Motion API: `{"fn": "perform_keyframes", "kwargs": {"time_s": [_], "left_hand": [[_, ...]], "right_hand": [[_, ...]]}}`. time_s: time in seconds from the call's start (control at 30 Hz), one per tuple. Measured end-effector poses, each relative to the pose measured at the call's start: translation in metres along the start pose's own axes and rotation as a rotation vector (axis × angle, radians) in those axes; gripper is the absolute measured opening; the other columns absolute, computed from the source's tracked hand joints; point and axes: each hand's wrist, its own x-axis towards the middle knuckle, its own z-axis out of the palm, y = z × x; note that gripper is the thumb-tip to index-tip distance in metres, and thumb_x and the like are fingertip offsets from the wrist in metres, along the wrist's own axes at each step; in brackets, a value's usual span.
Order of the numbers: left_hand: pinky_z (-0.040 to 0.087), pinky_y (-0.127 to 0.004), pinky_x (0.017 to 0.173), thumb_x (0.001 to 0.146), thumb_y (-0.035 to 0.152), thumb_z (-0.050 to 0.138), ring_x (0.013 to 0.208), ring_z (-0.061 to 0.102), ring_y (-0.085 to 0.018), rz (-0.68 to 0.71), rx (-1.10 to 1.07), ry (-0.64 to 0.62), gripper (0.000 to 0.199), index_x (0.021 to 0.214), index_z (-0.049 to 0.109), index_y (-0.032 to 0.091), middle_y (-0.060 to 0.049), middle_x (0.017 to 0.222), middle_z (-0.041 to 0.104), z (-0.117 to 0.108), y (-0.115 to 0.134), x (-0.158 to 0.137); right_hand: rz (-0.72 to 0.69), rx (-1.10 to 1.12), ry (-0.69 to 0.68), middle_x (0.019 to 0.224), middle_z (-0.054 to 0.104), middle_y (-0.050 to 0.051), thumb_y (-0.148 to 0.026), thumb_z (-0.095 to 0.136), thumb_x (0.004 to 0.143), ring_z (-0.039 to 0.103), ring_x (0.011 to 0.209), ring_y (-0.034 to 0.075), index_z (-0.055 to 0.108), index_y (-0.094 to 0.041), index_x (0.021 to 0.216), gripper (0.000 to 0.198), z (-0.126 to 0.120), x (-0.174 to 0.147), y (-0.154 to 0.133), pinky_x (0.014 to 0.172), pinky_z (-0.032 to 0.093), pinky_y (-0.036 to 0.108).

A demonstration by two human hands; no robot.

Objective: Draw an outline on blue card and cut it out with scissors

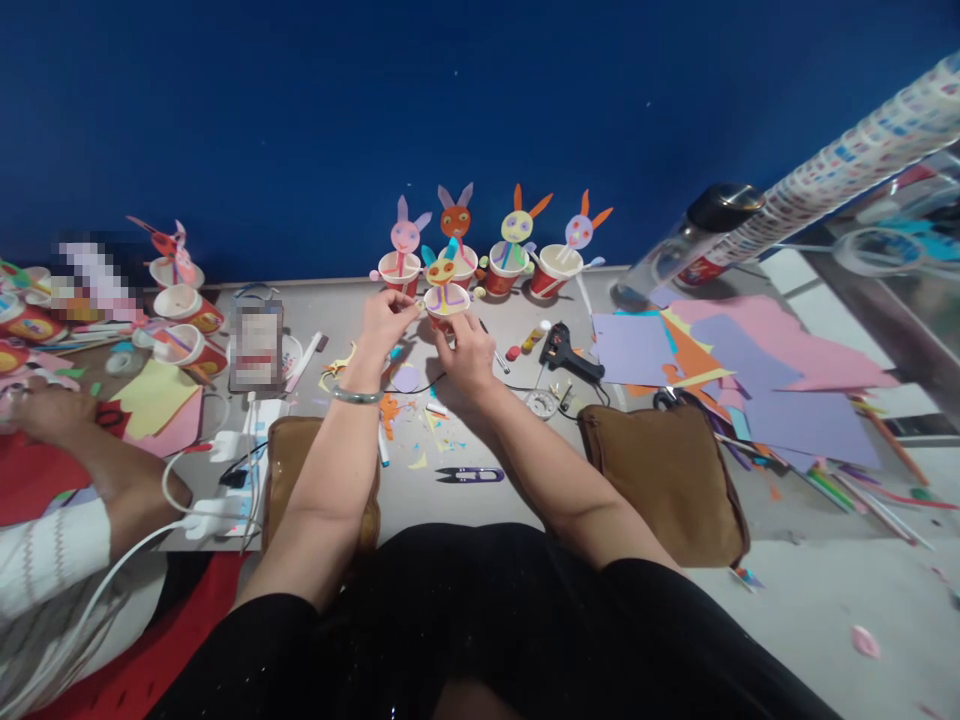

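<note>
A small red-and-white paper cup (442, 306) with a yellow paper bunny (442, 272) with teal ears stands in front of me. My right hand (466, 352) grips the cup's lower right side. Just left of the cup is my left hand (388, 325), its fingertips pinched together near the rim; what they hold, if anything, is too small to make out. Behind are similar cups with a pink bunny (406, 238), a red-orange bunny (455, 222), a yellow bunny with orange ears (517, 228) and a lilac bunny (578, 233).
Right of my hands lie a black glue gun (570, 352), coloured paper sheets (806, 420) and a clear bottle (667, 250). Thread snips (470, 475) and paper scraps lie nearer me. Leftward are a phone (256, 345), a power strip (232, 490) and another person's hand (52, 410).
</note>
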Motion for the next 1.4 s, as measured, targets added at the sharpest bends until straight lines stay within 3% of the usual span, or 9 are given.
{"fn": "perform_keyframes", "kwargs": {"time_s": [0.13, 0.27, 0.6, 1.03, 1.4], "left_hand": [[0.041, -0.028, 0.062, 0.067, 0.025, 0.076, 0.06, 0.051, -0.013, 0.002, 0.036, 0.025, 0.013, 0.067, 0.066, 0.018, 0.0, 0.064, 0.064, 0.001, 0.002, 0.001], [0.042, -0.028, 0.061, 0.067, 0.026, 0.077, 0.061, 0.053, -0.013, 0.014, 0.072, 0.044, 0.015, 0.067, 0.064, 0.019, 0.0, 0.064, 0.065, 0.003, 0.004, 0.001], [0.044, -0.028, 0.065, 0.071, 0.023, 0.073, 0.064, 0.056, -0.014, 0.027, 0.088, 0.101, 0.014, 0.066, 0.061, 0.019, 0.0, 0.065, 0.065, 0.009, 0.006, -0.001], [0.048, -0.028, 0.07, 0.073, 0.022, 0.071, 0.069, 0.062, -0.015, 0.091, 0.075, 0.13, 0.01, 0.067, 0.062, 0.019, -0.001, 0.07, 0.069, 0.011, 0.002, -0.001], [0.048, -0.028, 0.071, 0.072, 0.019, 0.07, 0.069, 0.062, -0.015, 0.09, 0.094, 0.135, 0.011, 0.067, 0.06, 0.02, 0.0, 0.069, 0.068, 0.012, 0.002, 0.0]], "right_hand": [[-0.05, -0.138, -0.041, 0.121, 0.063, 0.015, -0.025, 0.05, 0.096, 0.061, 0.098, 0.025, 0.064, -0.018, 0.112, 0.022, 0.001, 0.001, 0.008, 0.071, 0.046, 0.033], [-0.099, -0.158, -0.069, 0.131, 0.061, 0.017, -0.022, 0.045, 0.098, 0.062, 0.101, 0.025, 0.063, -0.017, 0.117, 0.026, 0.002, 0.002, 0.013, 0.074, 0.048, 0.034], [-0.144, -0.183, -0.071, 0.124, 0.067, 0.016, -0.021, 0.045, 0.099, 0.063, 0.089, 0.024, 0.062, -0.016, 0.119, 0.027, 0.007, 0.002, 0.018, 0.068, 0.046, 0.033], [-0.136, 0.006, -0.099, 0.119, 0.066, 0.016, -0.02, 0.04, 0.101, 0.062, 0.101, 0.026, 0.064, -0.02, 0.122, 0.032, 0.009, 0.005, 0.021, 0.088, 0.05, 0.038], [-0.151, -0.069, -0.07, 0.117, 0.066, 0.017, -0.023, 0.037, 0.103, 0.062, 0.098, 0.025, 0.063, -0.017, 0.123, 0.033, 0.011, 0.004, 0.021, 0.084, 0.051, 0.036]]}}
